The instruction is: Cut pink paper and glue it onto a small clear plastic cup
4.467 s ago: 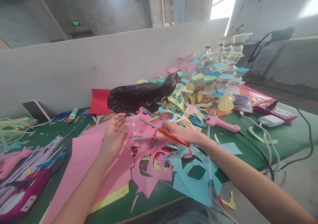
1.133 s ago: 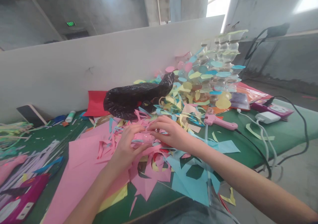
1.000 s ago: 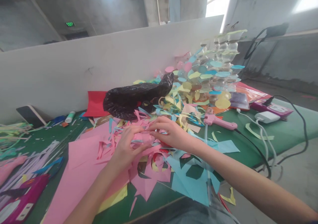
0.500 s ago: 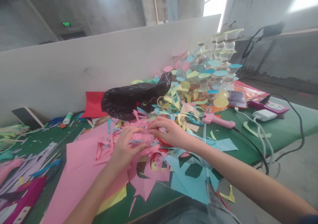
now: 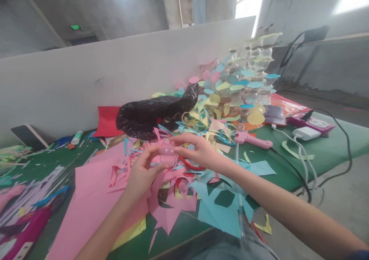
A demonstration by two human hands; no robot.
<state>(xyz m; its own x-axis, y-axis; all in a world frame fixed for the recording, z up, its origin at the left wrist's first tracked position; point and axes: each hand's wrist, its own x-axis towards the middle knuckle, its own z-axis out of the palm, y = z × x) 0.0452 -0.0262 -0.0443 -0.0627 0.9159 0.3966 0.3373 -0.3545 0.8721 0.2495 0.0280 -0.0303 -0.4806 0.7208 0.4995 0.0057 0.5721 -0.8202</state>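
Note:
Between my two hands is a clear, rounded plastic cup [image 5: 168,155], with pink paper showing through it. My left hand [image 5: 146,167] curves round its left side, thumb low and fingers above. From the right, my right hand [image 5: 193,149] closes its thumb and fingertips on the top and right of the cup. Beneath lie pink paper scraps [image 5: 173,204] with cut-out holes, and a red ring-like strip [image 5: 192,167] shows under my right hand. Pink sheets [image 5: 95,190] spread out to the left.
A black plastic bag [image 5: 144,115] lies behind the scraps. A pink glue gun [image 5: 253,139] with a cable rests to the right, near blue paper offcuts [image 5: 220,210]. Stacked clear cups with coloured paper discs [image 5: 248,73] stand at the back right. A power strip [image 5: 314,124] sits beyond.
My hands have moved slightly apart, and the cup between them shows more clearly. My left hand has shifted a little left. The view has moved slightly.

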